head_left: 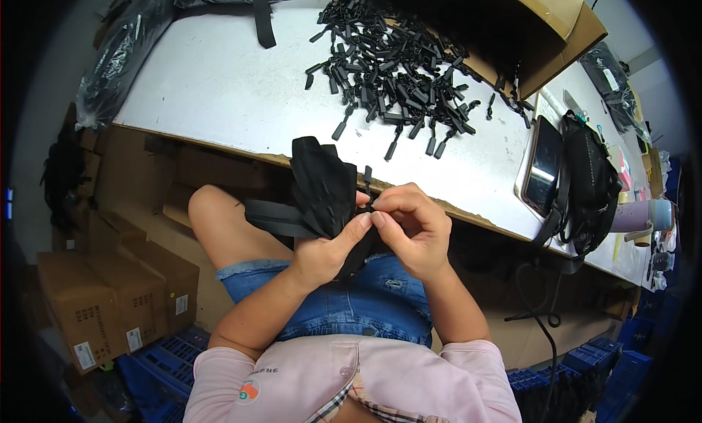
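Note:
Over my lap, my left hand [322, 256] is closed around a folded bundle of black zipper tape [320, 185]. One flat end of the tape sticks out to the left. My right hand [415, 231] pinches with thumb and fingertips close against the left thumb. A black zipper pull [368, 176] stands up from between the fingertips, near the table edge. Its lower end, where it meets the tape, is hidden by the fingers. Beyond my hands, a large pile of similar black zipper pulls [409, 83] is spread on the white table [219, 87].
An open cardboard box [548, 65] lies behind the pile. To the right are a tablet [543, 160], a black bag [589, 189] and a purple cup [630, 217]. Plastic-wrapped black material [131, 57] sits at the far left. Cartons [110, 306] and blue crates [168, 361] stand below left.

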`<state>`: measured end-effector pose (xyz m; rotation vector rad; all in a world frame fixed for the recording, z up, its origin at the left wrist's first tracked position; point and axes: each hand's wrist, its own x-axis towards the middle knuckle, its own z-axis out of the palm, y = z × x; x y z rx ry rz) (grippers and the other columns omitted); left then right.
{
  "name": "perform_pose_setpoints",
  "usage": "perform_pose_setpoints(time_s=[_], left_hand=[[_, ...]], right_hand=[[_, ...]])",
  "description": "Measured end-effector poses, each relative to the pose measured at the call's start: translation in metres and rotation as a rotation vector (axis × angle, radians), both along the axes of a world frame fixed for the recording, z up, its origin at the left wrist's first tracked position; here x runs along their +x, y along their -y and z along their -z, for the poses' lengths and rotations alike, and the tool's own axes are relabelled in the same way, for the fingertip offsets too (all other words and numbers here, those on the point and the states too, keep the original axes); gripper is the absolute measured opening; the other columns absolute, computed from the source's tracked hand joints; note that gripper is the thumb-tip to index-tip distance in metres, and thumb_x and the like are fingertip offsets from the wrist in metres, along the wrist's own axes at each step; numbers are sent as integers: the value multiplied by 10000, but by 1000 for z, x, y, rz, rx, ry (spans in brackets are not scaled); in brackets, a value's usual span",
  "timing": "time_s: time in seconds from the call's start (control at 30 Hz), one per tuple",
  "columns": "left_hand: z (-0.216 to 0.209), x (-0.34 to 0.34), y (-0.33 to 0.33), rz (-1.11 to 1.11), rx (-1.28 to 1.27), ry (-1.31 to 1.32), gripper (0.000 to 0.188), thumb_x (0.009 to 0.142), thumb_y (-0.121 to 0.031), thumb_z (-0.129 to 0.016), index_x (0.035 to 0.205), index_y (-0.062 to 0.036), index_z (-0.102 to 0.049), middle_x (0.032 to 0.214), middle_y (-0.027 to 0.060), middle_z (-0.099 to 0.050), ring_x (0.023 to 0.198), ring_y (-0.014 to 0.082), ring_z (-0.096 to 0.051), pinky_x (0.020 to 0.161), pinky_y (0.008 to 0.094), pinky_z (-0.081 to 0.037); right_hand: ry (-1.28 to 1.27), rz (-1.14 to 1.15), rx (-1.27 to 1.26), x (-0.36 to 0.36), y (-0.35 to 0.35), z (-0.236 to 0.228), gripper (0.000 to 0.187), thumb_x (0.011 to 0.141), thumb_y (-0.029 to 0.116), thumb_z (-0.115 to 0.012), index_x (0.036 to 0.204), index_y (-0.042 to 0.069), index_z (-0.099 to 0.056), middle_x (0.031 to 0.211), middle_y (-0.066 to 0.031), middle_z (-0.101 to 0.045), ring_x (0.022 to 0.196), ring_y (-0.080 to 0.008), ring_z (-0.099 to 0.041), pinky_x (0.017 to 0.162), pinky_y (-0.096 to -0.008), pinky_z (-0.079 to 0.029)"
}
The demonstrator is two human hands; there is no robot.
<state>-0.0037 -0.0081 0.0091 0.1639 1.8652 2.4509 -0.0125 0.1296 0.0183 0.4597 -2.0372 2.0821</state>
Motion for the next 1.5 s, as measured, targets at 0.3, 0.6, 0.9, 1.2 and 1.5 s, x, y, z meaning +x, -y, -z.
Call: perform_pose_setpoints(time_s=[0.3,0.6,0.9,1.2,1.5], left_hand=[[-13,1,-2,76,72,49,147,789,-32,-561,930,-7,-529,832,37,-558,726,82,-539,656,202,-446],[-9,0,3,63,-117,39,109,772,-50,-592,871,-15,-563,801,12,-566,728,67,-523,643,191,-428],[-4,1,2,49,-100,28,149,774,-40,-583,917,-13,-554,816,17,-563,747,71,-518,667,199,-429],[-10,5,-2,47,5,-41,221,814,-60,-537,1024,-4,-503,916,54,-546,800,89,-519,700,218,-441],[-13,2,8,142,77,53,182,794,-20,-540,972,16,-532,896,62,-558,793,105,-534,704,219,-450]], right_hand=[[337,-97,-442,3,-1,8,84,759,-32,-556,835,-28,-522,867,-78,-507,691,-86,-509,573,-182,-445],[158,-18,-230,3,-3,5,110,750,-55,-558,852,-30,-526,873,-76,-506,735,-84,-516,614,-193,-448],[-189,9,277,-3,-11,-7,105,669,-60,-592,765,-23,-573,762,-92,-544,618,-116,-542,556,-202,-450],[212,82,-246,18,11,5,78,741,-47,-582,807,-35,-542,770,-45,-524,618,-59,-515,529,-174,-427],[630,-263,-601,9,-6,4,63,761,43,-585,753,4,-536,620,-10,-492,467,-37,-404,395,-166,-311]])
